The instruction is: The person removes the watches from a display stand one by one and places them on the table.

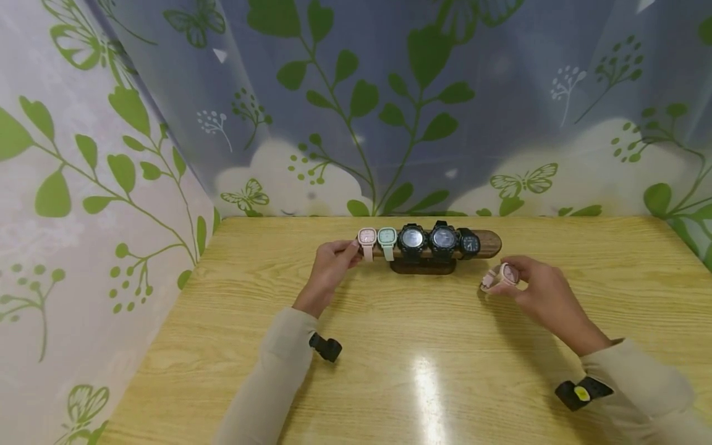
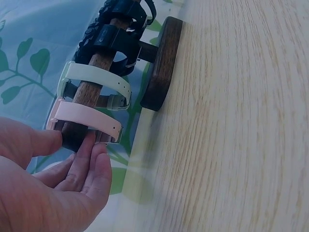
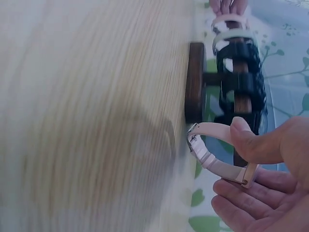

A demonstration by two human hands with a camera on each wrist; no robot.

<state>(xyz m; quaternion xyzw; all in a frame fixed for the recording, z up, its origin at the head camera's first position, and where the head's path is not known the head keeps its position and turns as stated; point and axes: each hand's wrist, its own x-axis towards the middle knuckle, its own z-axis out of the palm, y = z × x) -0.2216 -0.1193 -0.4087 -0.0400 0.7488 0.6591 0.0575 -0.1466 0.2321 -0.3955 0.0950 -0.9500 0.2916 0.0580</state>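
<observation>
Wooden surface [image 1: 367, 383]: short of its far edge, the right hand's [image 1: 547, 290] fingers pinch a buckled pink watch [image 1: 510, 274], its loop best kept round. Nearer that edge, the left hand's [image 1: 330, 272] fingers clamp the watch stand [image 1: 489, 244] by its left end, ideally steadying it.

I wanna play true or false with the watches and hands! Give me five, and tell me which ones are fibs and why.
1. The right hand holds a pink watch. True.
2. The left hand touches nothing. False: it holds one end of the wooden stand.
3. On the wooden stand, the mint-green watch sits between a second pink watch and a black watch. True.
4. Seven watches are on the wooden stand. False: there are five.
5. The backdrop has green leaves and butterflies on it. True.
</observation>
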